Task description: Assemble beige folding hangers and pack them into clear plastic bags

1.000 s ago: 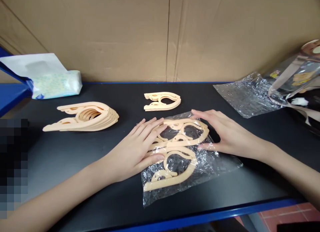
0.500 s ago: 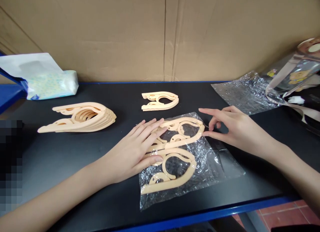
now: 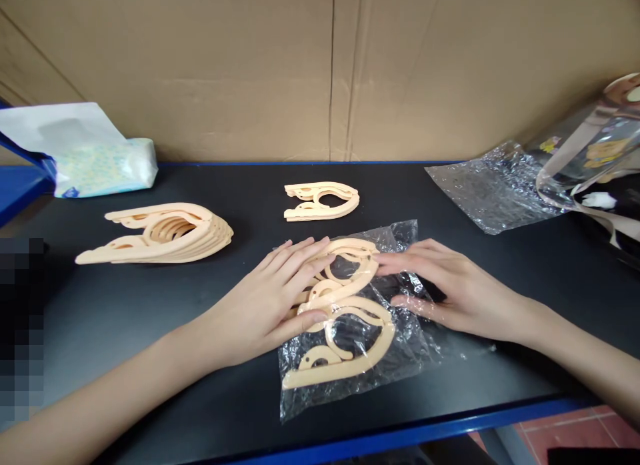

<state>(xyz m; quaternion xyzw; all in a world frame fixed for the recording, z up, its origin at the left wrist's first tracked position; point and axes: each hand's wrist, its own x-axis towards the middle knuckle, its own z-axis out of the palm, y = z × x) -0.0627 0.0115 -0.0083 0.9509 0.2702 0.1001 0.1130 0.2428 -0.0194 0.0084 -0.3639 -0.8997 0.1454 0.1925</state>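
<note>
A clear plastic bag [image 3: 410, 345] lies on the black table [image 3: 150, 305] with peach plastic hanger pieces [image 3: 345, 338] inside it. My left hand [image 3: 265, 301] lies flat on the bag's left side, fingers stretched over the upper hanger piece. My right hand [image 3: 450, 288] rests open on the bag's right side, fingertips touching the upper piece through the plastic. Neither hand grips anything.
A fanned stack of peach hangers [image 3: 160, 233] lies at the left. A small pile of hangers [image 3: 321, 201] sits behind the bag. A tissue pack [image 3: 95, 161] is at the back left, crumpled clear bags [image 3: 500, 188] at the right, a cardboard wall [image 3: 320, 65] behind.
My right hand came back from the bag's far corner onto the bag and pushed the upper hanger piece leftward. The left hand stayed put.
</note>
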